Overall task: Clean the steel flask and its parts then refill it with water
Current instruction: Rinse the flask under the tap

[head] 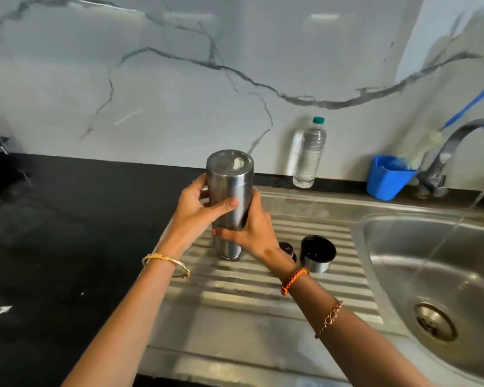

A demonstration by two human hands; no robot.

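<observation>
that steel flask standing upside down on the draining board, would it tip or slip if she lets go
Probably tippy: the steel flask is tall and narrow and stands mouth-down on the ribbed draining board. Its smooth metal wall may be slippery if wet, which could be why the left hand and right hand both grip it. It looks rigid.

Bright daylight, wall glare (soft) — edges bowed, slightly blurred.

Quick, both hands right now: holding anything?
Left hand: fingers curled round the upper part of the steel flask.
Right hand: holds the same flask lower down, from the other side.
</observation>
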